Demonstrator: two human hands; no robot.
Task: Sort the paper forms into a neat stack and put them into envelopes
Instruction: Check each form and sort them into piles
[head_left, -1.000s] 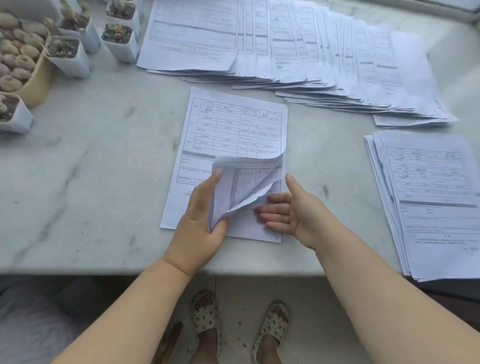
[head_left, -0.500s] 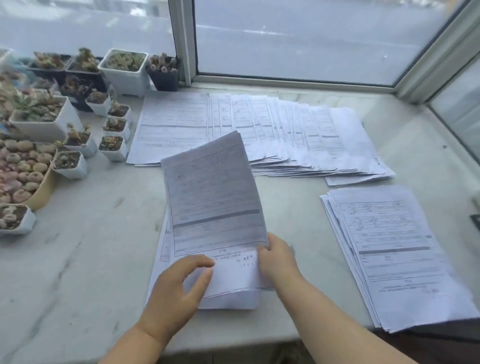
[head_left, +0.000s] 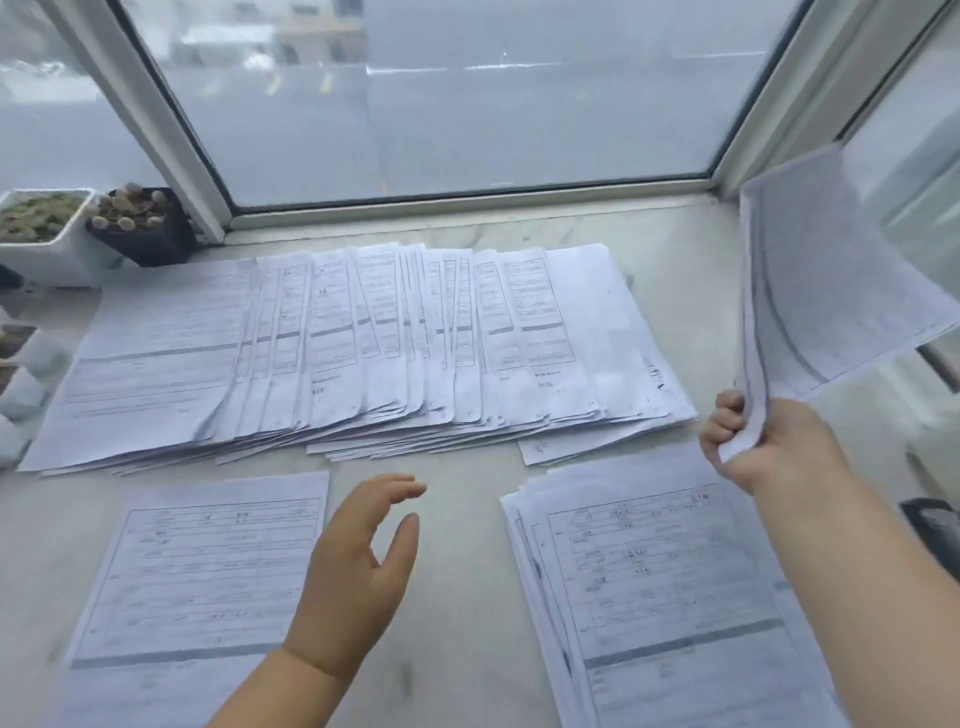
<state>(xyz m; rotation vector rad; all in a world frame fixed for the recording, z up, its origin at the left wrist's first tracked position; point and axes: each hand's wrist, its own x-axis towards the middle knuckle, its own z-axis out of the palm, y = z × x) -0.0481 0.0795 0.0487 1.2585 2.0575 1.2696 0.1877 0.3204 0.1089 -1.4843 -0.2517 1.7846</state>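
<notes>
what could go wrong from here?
1. The right hand pinches the lifted forms by one corner only; they bow and fan, so sheets may slip from the grip.
2. The stack beneath is already skewed; dropping them on loosely would likely worsen it.
3. The left hand hovers open, steadying nothing, beside the single form.

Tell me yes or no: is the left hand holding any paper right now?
No, the left hand hovers open and empty above the counter, while the right hand grips the lifted sheets.
</notes>
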